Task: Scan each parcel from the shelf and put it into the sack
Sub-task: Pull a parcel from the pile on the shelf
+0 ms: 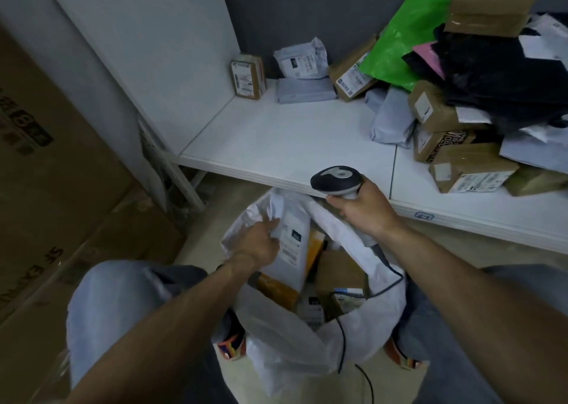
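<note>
Several boxes [338,273] lie in sack [276,345]; left hand [258,245] holds white parcel [293,234] at sack mouth, right hand [364,210] grips scanner [336,178].

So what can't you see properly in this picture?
All from the head view:
1. Writing on the white parcel in the left hand: blurred and too small.
2. Bottom of the sack: hidden by parcels inside.
3. The parcel pile on the shelf: cut off by the right edge.
4. Most of the scanner handle: covered by the right hand.
5. The cable: runs off the bottom edge.
</note>
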